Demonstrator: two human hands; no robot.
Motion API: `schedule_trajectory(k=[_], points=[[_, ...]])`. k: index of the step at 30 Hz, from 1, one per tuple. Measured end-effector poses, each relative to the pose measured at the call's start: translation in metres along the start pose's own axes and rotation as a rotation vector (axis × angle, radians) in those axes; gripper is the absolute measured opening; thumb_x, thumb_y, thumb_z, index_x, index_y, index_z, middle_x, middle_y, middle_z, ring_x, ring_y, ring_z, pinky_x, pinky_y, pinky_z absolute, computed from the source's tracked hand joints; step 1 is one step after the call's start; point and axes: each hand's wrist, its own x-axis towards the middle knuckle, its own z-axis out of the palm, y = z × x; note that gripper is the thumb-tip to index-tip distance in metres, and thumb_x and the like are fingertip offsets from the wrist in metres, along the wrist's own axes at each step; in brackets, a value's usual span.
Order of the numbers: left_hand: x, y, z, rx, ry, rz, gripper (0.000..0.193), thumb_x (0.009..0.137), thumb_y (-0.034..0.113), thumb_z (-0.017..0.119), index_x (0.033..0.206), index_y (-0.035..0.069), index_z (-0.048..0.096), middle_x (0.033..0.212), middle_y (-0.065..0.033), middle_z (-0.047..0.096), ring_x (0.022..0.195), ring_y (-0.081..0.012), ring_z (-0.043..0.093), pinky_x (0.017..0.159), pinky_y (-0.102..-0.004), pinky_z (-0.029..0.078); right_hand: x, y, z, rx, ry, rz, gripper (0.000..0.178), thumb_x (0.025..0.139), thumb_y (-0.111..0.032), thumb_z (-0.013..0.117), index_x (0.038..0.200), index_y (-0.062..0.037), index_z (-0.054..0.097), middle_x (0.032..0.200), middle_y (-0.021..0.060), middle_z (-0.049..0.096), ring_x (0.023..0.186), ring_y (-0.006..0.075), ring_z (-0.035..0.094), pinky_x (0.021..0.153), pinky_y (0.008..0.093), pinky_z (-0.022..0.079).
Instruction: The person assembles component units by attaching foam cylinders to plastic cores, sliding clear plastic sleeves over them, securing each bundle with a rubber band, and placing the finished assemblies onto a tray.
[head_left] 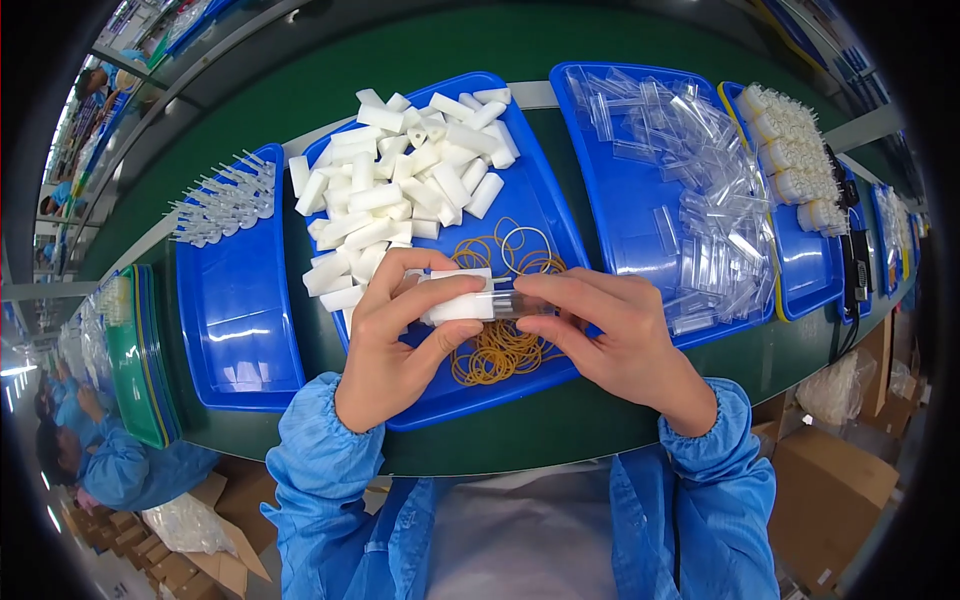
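Over the middle blue tray [520,190], my left hand [385,335] pinches a white foam cylinder [462,306] between thumb and fingers. My right hand [620,325] grips a clear plastic tube [506,304] with its thumb and fingertips. Foam and tube meet end to end; whether the foam is inside the tube I cannot tell. A second white piece shows just behind the held foam; what supports it is hidden. Below both hands lies a heap of tan rubber bands [497,355]. Loose white foam cylinders [375,196] are piled in the tray's far left part.
At the left stands a blue tray [240,340] with thin-stemmed white plastic parts [228,205]. To the right, another blue tray [620,220] holds clear tubes [715,240]. Beyond it are bundled white parts [790,150]. Green trays [140,370] and cardboard boxes [830,490] flank the green table [450,455].
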Motion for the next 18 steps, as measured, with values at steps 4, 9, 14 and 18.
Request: schedule_trajectory(k=[4, 9, 14, 18], points=[[0.001, 0.005, -0.005, -0.617, 0.036, -0.235, 0.046, 0.101, 0.025, 0.060, 0.140, 0.003, 0.052, 0.129, -0.0144, 0.056, 0.113, -0.0260, 0.063, 0.076, -0.0317, 0.059, 0.001, -0.003, -0.005, -0.007, 0.099, -0.022, 0.035, 0.078, -0.005, 0.082, 0.111, -0.0030, 0.073, 0.095, 0.0081, 0.063, 0.073, 0.0134, 0.061, 0.060, 0.0250, 0.048], [0.001, -0.001, -0.006, -0.691, -0.026, -0.279, 0.054, 0.103, 0.033, 0.054, 0.146, 0.002, 0.042, 0.132, -0.0159, 0.056, 0.111, -0.0266, 0.064, 0.074, -0.0329, 0.062, -0.001, -0.004, -0.005, 0.041, 0.146, -0.004, 0.035, 0.075, -0.005, 0.084, 0.109, -0.0049, 0.076, 0.090, 0.0053, 0.053, 0.074, 0.0145, 0.054, 0.060, 0.0270, 0.045], [-0.003, -0.004, 0.001, -0.800, -0.155, -0.271, 0.056, 0.101, 0.034, 0.059, 0.146, 0.004, 0.043, 0.130, -0.0150, 0.056, 0.099, -0.0223, 0.066, 0.072, -0.0318, 0.062, -0.003, -0.007, 0.000, 0.018, 0.116, -0.044, 0.036, 0.073, -0.004, 0.084, 0.108, -0.0048, 0.076, 0.087, 0.0049, 0.053, 0.074, 0.0159, 0.051, 0.059, 0.0286, 0.040], [-0.003, -0.003, 0.006, -0.870, -0.219, -0.263, 0.049, 0.102, 0.029, 0.057, 0.143, 0.003, 0.046, 0.125, -0.0142, 0.058, 0.097, -0.0216, 0.066, 0.074, -0.0333, 0.062, -0.002, -0.007, 0.006, 0.022, 0.099, -0.124, 0.033, 0.074, -0.005, 0.083, 0.106, -0.0036, 0.076, 0.084, 0.0051, 0.054, 0.075, 0.0180, 0.051, 0.061, 0.0297, 0.040]])
